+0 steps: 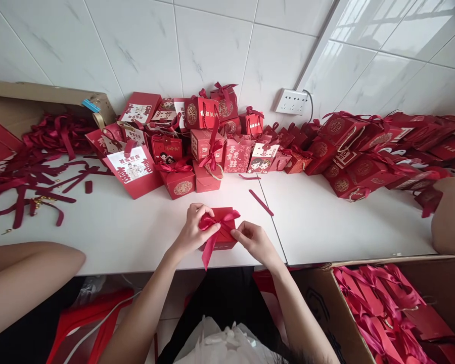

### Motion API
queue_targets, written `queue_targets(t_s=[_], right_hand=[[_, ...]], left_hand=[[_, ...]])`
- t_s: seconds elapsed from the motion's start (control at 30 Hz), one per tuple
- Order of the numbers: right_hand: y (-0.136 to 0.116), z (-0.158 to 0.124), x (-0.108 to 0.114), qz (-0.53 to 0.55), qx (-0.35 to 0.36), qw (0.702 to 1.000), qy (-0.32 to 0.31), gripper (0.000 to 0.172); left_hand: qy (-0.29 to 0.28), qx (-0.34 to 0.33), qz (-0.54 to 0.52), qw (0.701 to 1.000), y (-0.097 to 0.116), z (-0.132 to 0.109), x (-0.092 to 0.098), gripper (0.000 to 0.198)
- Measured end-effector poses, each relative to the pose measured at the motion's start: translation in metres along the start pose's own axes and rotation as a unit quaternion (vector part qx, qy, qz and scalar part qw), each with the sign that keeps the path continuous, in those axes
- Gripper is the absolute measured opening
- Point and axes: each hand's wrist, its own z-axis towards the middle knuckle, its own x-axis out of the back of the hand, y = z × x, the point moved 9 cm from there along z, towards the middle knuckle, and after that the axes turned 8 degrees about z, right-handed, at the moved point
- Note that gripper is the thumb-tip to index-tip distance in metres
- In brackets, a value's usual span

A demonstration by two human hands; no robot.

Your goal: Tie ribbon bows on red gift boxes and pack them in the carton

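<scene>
A small red gift box (227,244) stands near the front edge of the white table, tied with a dark red satin ribbon bow (211,251). One ribbon tail hangs down over the box's front left. My left hand (195,226) pinches the bow at its left loop and knot, thumb across the middle. On the right side of the box, my right hand (253,241) has its thumb and forefinger closed on the ribbon's right part. The fingertips partly cover the ribbon there.
Decorated red gift boxes (178,183) are stacked along the wall. Loose ribbon strips (41,192) lie at left before a cardboard box (53,90). At lower right, an open carton (326,283) holds beribboned boxes. Other people's arms (26,283) reach in from both sides. A power strip (291,101) is wall-mounted.
</scene>
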Motion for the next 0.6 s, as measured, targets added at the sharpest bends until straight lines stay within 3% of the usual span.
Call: queue_targets(t_s=[0.13,0.27,0.37,0.47,0.53,0.6], right_hand=[[-0.006,-0.017,-0.006,-0.024,-0.048,0.998,0.026,0.038],[0.008,-0.029,-0.036,0.052,-0.133,0.99,-0.013,0.032],[0.018,-0.032,-0.047,0.067,-0.133,0.988,-0.031,0.032],[0.023,-0.034,-0.042,0.034,-0.129,0.987,-0.094,0.033],[0.026,-0.033,-0.027,0.014,-0.152,0.979,-0.133,0.039],[0.023,-0.023,0.003,-0.01,-0.161,0.982,-0.093,0.048]], left_hand=[[0.031,0.021,-0.011,0.999,-0.002,-0.002,0.0,0.012],[0.049,0.051,-0.021,0.997,-0.004,-0.004,0.001,0.014],[0.049,0.057,-0.061,0.995,-0.005,-0.004,0.0,0.014],[0.037,0.075,-0.124,0.989,-0.01,-0.005,-0.004,0.016],[0.045,0.092,-0.153,0.983,-0.016,-0.008,-0.004,0.023],[0.075,0.103,-0.141,0.982,-0.019,-0.01,0.002,0.029]])
